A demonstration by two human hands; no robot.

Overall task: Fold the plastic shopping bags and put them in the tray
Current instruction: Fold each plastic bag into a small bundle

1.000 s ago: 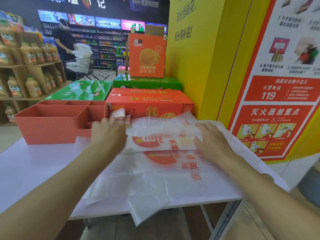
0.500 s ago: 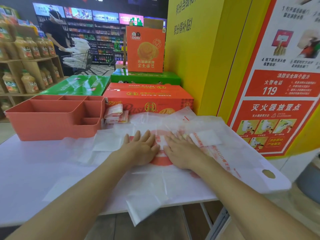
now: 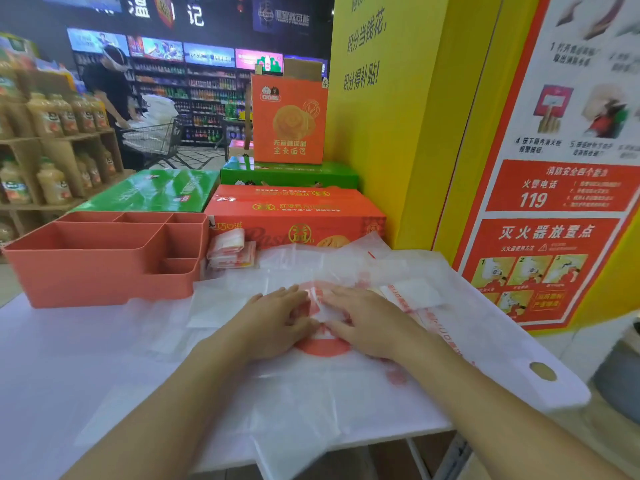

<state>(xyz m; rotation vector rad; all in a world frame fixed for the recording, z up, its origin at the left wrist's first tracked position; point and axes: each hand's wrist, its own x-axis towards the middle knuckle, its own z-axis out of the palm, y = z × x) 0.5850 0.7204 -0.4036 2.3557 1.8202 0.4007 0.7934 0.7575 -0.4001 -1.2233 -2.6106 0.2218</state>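
A translucent white plastic shopping bag (image 3: 346, 386) with a red round print lies spread flat on the white table (image 3: 69, 375). My left hand (image 3: 277, 317) and my right hand (image 3: 367, 320) lie side by side on its middle, fingers straight, pressing it flat. More bags lie under and behind it, and one hangs over the front edge. The salmon divided tray (image 3: 104, 268) stands at the back left. Two small folded bags (image 3: 230, 251) sit beside the tray's right wall, outside it.
Red and green cartons (image 3: 294, 216) are stacked behind the table, against a yellow pillar (image 3: 398, 133). A fire-safety poster (image 3: 554, 202) covers the right wall. A person with a shopping cart (image 3: 152, 140) stands far back left near drink shelves.
My hands came together from the bag's far sides to its middle, and the folded-over top part now lies opened flat. In the last half second they barely moved.
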